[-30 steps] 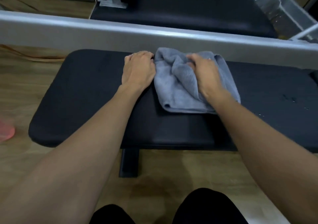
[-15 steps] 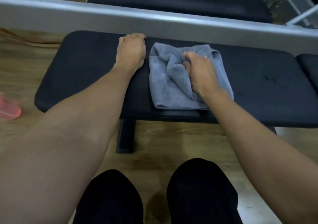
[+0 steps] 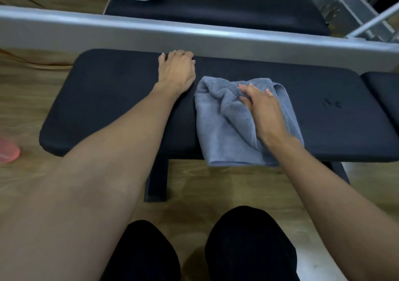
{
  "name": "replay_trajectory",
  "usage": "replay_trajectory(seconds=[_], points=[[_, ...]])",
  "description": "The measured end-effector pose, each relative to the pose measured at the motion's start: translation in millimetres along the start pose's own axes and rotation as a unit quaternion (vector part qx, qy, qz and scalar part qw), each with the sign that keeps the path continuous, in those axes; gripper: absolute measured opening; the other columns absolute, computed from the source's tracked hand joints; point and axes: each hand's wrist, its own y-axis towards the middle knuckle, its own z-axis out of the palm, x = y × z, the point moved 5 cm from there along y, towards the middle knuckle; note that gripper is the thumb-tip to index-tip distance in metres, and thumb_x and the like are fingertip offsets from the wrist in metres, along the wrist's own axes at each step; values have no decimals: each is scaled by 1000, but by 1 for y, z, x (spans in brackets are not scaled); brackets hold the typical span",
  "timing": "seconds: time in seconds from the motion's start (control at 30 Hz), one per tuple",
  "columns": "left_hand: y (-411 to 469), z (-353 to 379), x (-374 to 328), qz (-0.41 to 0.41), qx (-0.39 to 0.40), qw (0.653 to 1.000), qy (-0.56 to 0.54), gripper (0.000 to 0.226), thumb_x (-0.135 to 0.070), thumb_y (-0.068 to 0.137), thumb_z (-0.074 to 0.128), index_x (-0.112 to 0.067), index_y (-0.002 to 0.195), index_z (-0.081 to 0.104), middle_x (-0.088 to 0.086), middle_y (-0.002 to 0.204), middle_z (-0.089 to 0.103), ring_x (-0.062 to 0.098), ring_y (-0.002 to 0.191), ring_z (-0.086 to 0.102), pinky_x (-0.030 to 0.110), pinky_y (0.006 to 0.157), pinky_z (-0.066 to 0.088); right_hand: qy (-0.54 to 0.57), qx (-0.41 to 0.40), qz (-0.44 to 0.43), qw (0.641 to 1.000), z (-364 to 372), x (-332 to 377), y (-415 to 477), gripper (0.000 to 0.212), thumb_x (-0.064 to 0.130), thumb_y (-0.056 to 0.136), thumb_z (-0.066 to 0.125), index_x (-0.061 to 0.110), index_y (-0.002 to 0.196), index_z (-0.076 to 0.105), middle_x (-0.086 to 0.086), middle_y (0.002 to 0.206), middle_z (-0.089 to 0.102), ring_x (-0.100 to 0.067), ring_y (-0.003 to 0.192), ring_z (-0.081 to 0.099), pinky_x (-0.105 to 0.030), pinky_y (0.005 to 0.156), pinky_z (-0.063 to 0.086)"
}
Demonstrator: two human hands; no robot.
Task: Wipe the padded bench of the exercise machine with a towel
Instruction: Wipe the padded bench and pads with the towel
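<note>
A black padded bench [image 3: 108,112] runs across the view in front of me. On it lies a crumpled blue-grey towel [image 3: 224,127], its near edge hanging over the bench's front side. My right hand [image 3: 263,112] presses down on the towel, fingers bunching its folds. My left hand [image 3: 177,71] rests on the bare bench by its far edge, fingers curled, just left of the towel and not touching it.
A grey metal rail [image 3: 194,34] crosses just behind the bench. Another black pad [image 3: 216,4] lies beyond it, and a further pad [image 3: 384,94] adjoins at right. A pink object [image 3: 8,153] sits on the wooden floor at left. My dark-trousered knees [image 3: 248,244] are below.
My right hand has dragged the towel toward me, from the far edge to the front edge of the bench. My left hand has stayed by the rail.
</note>
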Motion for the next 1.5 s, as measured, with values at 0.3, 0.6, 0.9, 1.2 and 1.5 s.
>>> replay_trajectory(seconds=[0.3, 0.6, 0.9, 1.2, 1.5], points=[[10, 7, 4, -15, -23, 999, 20, 36, -19, 98, 34, -16, 121, 61, 8, 126, 61, 30, 117, 53, 46, 103, 30, -70, 42, 31, 996, 26, -21, 146, 35, 29, 99, 36, 14, 123, 56, -22, 114, 65, -42, 104, 57, -49, 92, 44], [1, 1, -18, -52, 75, 996, 0, 34, -21, 98, 36, -5, 122, 54, 19, 132, 55, 37, 131, 42, 58, 113, 20, -66, 11, -21, 998, -4, -21, 74, 27, 18, 98, 40, 7, 114, 59, -19, 109, 66, -37, 102, 57, -42, 90, 38], [-14, 1, -75, 28, 94, 995, -17, 34, -23, 100, 37, -7, 122, 57, 15, 129, 56, 36, 126, 46, 59, 110, 25, -48, 2, -7, 999, -24, -39, -56, 36, 15, 100, 42, 12, 135, 52, -2, 139, 56, -15, 138, 37, -36, 117, 15], [20, 16, -82, 37, 9, 998, -40, 34, -18, 97, 37, -13, 116, 64, 12, 119, 64, 33, 112, 55, 45, 96, 36, 59, 16, 53, 997, -23, -68, 29, 32, 20, 99, 42, 16, 125, 60, -11, 132, 60, -27, 130, 47, -45, 111, 29], [37, 17, -84, -74, -2, 996, -53, 31, -22, 87, 42, -14, 101, 69, 15, 103, 69, 39, 95, 61, 35, 70, 36, -83, 32, 5, 996, -2, -85, 147, 31, 22, 100, 34, 8, 116, 57, -23, 106, 67, -43, 96, 59, -45, 79, 42]])
